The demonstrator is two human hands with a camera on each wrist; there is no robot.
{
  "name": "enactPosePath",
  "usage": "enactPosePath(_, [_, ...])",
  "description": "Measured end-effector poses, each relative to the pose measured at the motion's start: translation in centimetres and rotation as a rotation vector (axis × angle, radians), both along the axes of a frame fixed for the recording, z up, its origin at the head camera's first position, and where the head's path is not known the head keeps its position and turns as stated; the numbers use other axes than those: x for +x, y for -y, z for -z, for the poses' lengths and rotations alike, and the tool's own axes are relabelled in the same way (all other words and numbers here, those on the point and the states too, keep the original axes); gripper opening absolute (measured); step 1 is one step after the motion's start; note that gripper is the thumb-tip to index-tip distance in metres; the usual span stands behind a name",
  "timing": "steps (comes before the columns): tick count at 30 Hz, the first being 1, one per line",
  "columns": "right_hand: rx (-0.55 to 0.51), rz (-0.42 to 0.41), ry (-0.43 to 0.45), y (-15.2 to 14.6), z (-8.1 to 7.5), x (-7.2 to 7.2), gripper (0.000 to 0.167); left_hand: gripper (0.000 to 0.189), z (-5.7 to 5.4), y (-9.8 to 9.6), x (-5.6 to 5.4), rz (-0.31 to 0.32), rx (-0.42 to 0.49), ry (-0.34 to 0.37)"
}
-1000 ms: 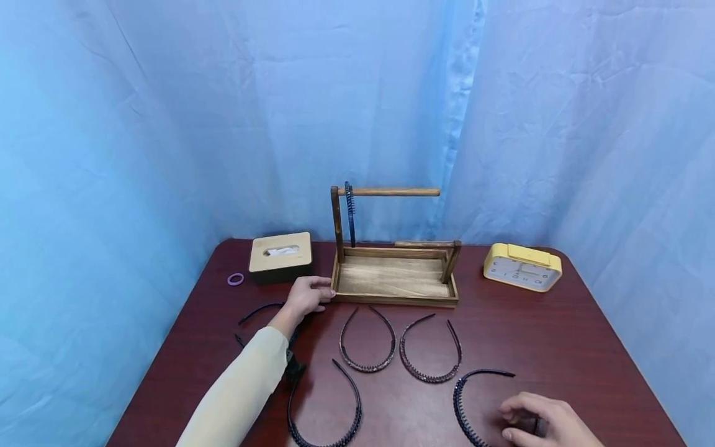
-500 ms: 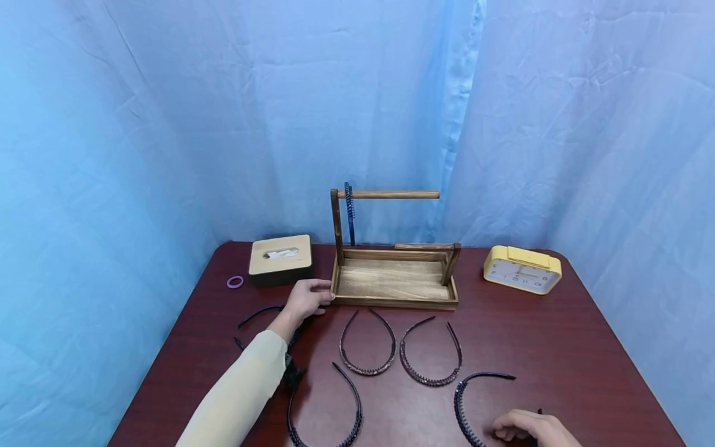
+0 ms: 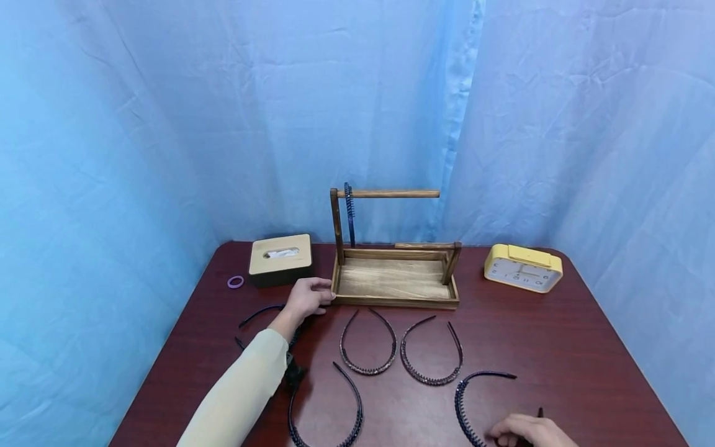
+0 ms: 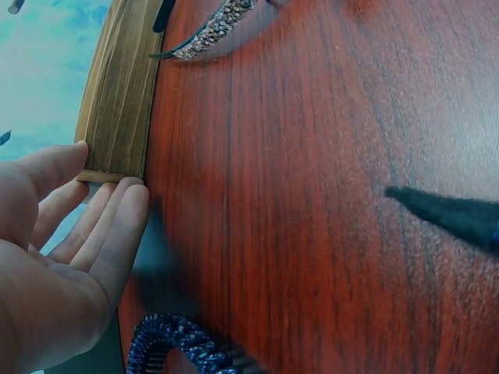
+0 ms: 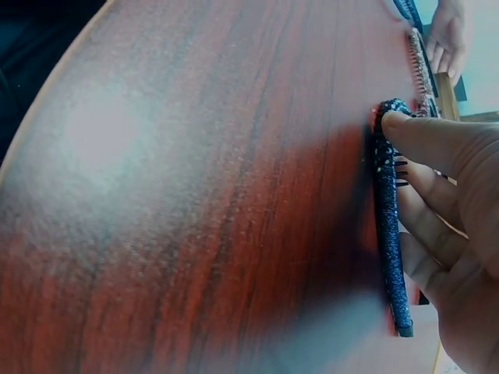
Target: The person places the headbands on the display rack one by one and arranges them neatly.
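My left hand (image 3: 307, 297) holds the front left corner of a wooden stand (image 3: 398, 302), with the thumb on the front wall and the fingers against the end. The stand has a tray base, a long upper bar and a shorter low bar. A dark toothed headband (image 3: 350, 208) hangs on the upper bar near its post. At the lower right, my right hand (image 3: 530, 429) is on a dark blue glittery headband (image 3: 461, 410). The right wrist view shows the thumb and fingers pinching this headband (image 5: 387, 218), partly covering it.
Two patterned headbands (image 3: 368, 371) (image 3: 430, 379) lie before the stand. A black headband (image 3: 357, 410) is nearer, and another (image 3: 259, 312) lies partly under my left arm. Behind stand a tissue box (image 3: 279, 256), a purple ring (image 3: 235, 282) and a yellow clock (image 3: 522, 268).
My right hand has moved down and slightly left onto the dark blue headband, its fingers closing on it. My left hand keeps its place on the stand's corner.
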State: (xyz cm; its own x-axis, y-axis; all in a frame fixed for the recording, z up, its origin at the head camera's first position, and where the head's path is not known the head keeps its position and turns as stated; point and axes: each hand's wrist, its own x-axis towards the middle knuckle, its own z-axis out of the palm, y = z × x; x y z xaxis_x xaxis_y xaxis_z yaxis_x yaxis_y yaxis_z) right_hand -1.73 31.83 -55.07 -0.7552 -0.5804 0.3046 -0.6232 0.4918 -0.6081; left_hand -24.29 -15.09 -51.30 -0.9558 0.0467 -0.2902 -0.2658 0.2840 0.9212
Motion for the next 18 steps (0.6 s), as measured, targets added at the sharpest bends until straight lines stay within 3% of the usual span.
enactPosePath(6, [-0.003, -0.06, -0.075, -0.3, 1.0, -0.4, 0.038, 0.043, 0.0, 0.0, 0.0, 0.001, 0.004, 0.006])
enactPosePath(13, [0.055, -0.112, -0.23, -0.4, 1.4, -0.9, 0.044, 0.042, 0.0, 0.0, -0.1, 0.001, 0.01, 0.009])
enactPosePath(15, [0.065, -0.1, -0.225, -0.2, 1.2, -0.7, 0.045, 0.042, -0.1, 0.0, -0.1, -0.001, 0.01, 0.011])
enactPosePath(18, [0.08, -0.054, -0.14, 0.0, 0.5, -0.1, 0.043, 0.042, -0.2, 0.0, 0.0, 0.002, 0.008, 0.011])
